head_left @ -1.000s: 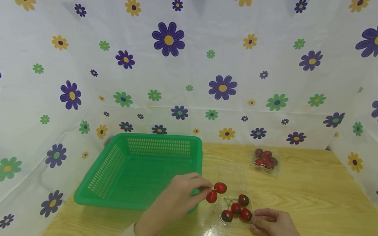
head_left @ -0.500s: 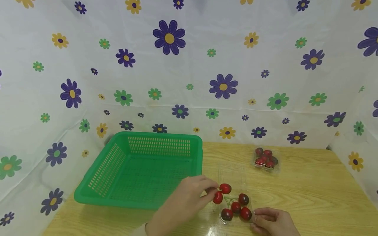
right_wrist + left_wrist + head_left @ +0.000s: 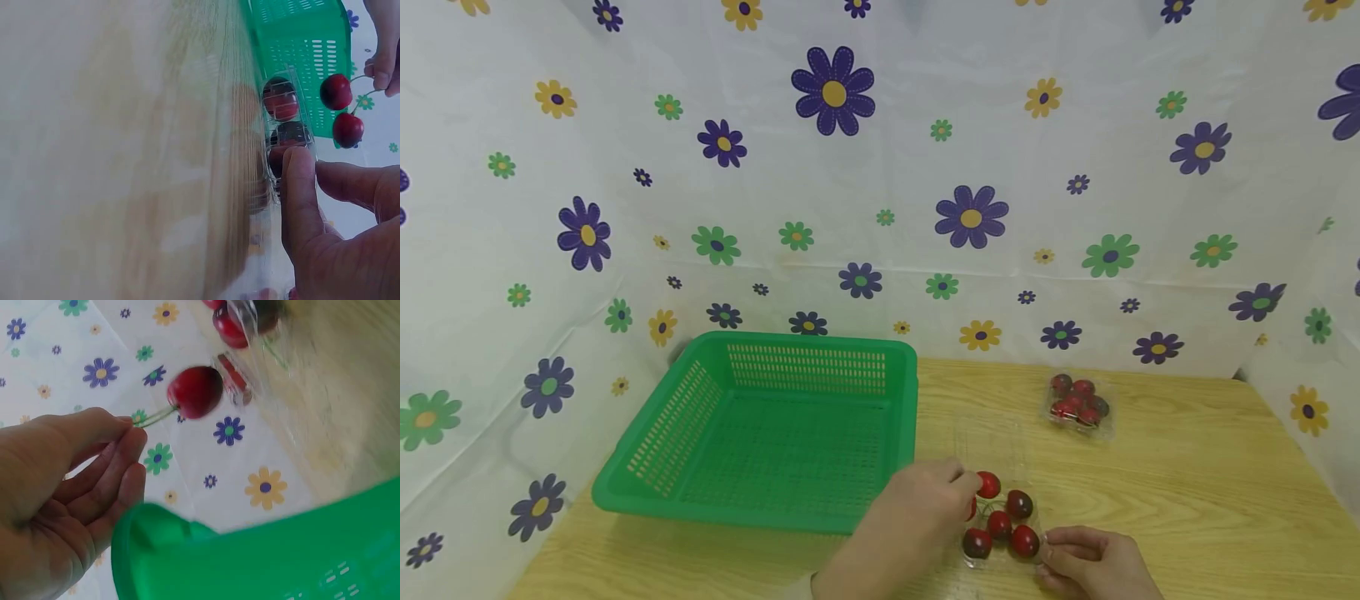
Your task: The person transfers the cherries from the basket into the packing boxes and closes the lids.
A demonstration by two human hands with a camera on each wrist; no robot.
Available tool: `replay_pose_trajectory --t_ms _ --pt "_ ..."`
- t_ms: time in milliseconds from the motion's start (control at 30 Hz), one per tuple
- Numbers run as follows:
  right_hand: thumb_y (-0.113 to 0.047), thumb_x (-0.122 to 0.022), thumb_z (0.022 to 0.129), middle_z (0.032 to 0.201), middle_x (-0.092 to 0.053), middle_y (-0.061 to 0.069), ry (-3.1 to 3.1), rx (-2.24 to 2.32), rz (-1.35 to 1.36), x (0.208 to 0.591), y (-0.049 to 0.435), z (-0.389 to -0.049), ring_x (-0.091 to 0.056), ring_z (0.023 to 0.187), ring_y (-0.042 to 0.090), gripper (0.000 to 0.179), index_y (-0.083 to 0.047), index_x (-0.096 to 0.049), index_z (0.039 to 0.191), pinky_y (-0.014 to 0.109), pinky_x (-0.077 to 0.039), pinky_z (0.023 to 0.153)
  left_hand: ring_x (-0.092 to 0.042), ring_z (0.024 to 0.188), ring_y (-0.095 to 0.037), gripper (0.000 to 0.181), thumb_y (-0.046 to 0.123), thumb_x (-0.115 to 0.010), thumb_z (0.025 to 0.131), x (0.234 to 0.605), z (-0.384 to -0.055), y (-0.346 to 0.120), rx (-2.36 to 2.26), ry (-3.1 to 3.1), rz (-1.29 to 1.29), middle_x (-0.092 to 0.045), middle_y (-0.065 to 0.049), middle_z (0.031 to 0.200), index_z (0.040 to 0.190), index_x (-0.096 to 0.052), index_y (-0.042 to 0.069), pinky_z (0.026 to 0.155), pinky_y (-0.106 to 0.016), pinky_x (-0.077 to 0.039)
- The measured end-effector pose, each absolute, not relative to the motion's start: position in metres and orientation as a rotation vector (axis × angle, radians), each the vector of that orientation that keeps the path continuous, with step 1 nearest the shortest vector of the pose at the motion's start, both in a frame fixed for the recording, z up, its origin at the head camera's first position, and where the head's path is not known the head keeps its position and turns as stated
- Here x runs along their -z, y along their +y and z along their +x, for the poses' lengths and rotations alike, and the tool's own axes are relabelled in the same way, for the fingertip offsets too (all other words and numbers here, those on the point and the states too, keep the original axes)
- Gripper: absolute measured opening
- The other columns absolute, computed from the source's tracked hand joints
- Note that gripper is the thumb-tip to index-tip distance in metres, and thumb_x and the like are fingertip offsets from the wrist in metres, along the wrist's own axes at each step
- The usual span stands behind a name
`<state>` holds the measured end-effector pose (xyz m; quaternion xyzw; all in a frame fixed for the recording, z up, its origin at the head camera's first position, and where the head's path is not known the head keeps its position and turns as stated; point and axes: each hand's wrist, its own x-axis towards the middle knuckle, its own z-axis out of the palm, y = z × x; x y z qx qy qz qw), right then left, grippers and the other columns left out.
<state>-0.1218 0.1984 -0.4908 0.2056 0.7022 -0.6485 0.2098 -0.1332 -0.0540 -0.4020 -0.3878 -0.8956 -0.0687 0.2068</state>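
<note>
My left hand (image 3: 925, 504) pinches the green stems of a pair of red cherries (image 3: 348, 130), which dangle just above the left side of an opened clear plastic box. Part of the pair is hidden behind the hand in the head view; one cherry (image 3: 195, 392) shows plainly in the left wrist view. The box's lid (image 3: 991, 442) lies folded back toward the wall. Several dark red cherries (image 3: 999, 526) with green stems sit in its base. At the base's right edge, my right hand (image 3: 1097, 560) grips the box wall between thumb and finger.
A green plastic basket (image 3: 752, 518) with slotted sides stands on the wooden table (image 3: 1187, 467) to the left. Farther back on the right is another clear box (image 3: 1101, 429) packed with cherries. Flower-patterned cloth (image 3: 895, 167) walls in the back and sides.
My left hand has moved right with the pair of cherries, from beside the basket to over the box. The right hand stays at the box's edge.
</note>
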Motion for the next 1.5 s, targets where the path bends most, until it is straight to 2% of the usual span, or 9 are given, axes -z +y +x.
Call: replay_pose_trajectory --t_ms 133,367,733,1033,1233,1500 --pt "0.002 -0.07 0.092 0.091 -0.073 0.015 1.941 1.814 0.54 0.492 0.2 -0.121 -0.077 0.079 0.023 0.035 0.019 -0.06 0.121 0.035 -0.064 0.078 -0.057 0.067 -0.002 0.015 0.016 -0.082 0.085 0.404 -0.129 -0.042 0.053 -2.573 -1.074 -0.065 0.008 0.081 0.097 -0.074 0.017 0.062 -0.015 -0.048" --pt "0.002 -0.071 0.091 0.092 -0.073 0.016 1.961 1.808 0.562 0.492 0.2 -0.122 -0.077 0.079 0.024 0.036 0.018 -0.06 0.122 0.035 -0.064 0.077 -0.062 0.074 -0.004 0.022 0.023 -0.081 0.087 0.411 -0.127 -0.027 -0.088 -2.691 -1.106 -0.068 0.006 0.087 0.108 -0.073 0.02 0.065 -0.018 -0.051" --pt "0.005 -0.069 0.091 0.091 -0.072 0.018 2.01 1.784 0.672 0.49 0.193 -0.122 -0.077 0.077 0.025 0.032 0.016 -0.063 0.12 0.037 -0.065 0.075 -0.063 0.076 -0.004 0.018 0.026 -0.08 0.087 0.426 -0.125 -0.015 -0.176 -2.651 -1.141 -0.07 0.008 0.088 0.104 -0.074 0.024 0.066 -0.017 -0.05" --pt "0.001 -0.07 0.092 0.092 -0.073 0.015 1.955 1.812 0.531 0.491 0.201 -0.121 -0.078 0.08 0.025 0.039 0.019 -0.058 0.125 0.035 -0.064 0.077 -0.063 0.082 -0.004 0.021 0.033 -0.079 0.088 0.438 -0.129 -0.011 -0.124 -2.74 -1.151 -0.07 0.008 0.095 0.106 -0.073 0.024 0.075 -0.02 -0.052" --pt "0.001 -0.071 0.091 0.093 -0.073 0.016 1.944 1.824 0.542 0.492 0.201 -0.121 -0.078 0.081 0.025 0.042 0.02 -0.057 0.125 0.035 -0.064 0.077 -0.063 0.089 -0.005 0.024 0.034 -0.079 0.089 0.445 -0.131 -0.007 -0.094 -2.822 -1.143 -0.069 0.007 0.101 0.11 -0.074 0.025 0.081 -0.022 -0.053" --pt "0.003 -0.071 0.091 0.094 -0.073 0.017 1.932 1.839 0.544 0.493 0.201 -0.121 -0.077 0.081 0.025 0.042 0.02 -0.056 0.126 0.035 -0.064 0.078 -0.061 0.092 -0.006 0.026 0.04 -0.077 0.09 0.448 -0.132 -0.004 -0.083 -2.9 -1.154 -0.068 0.009 0.103 0.113 -0.074 0.027 0.079 -0.023 -0.052"
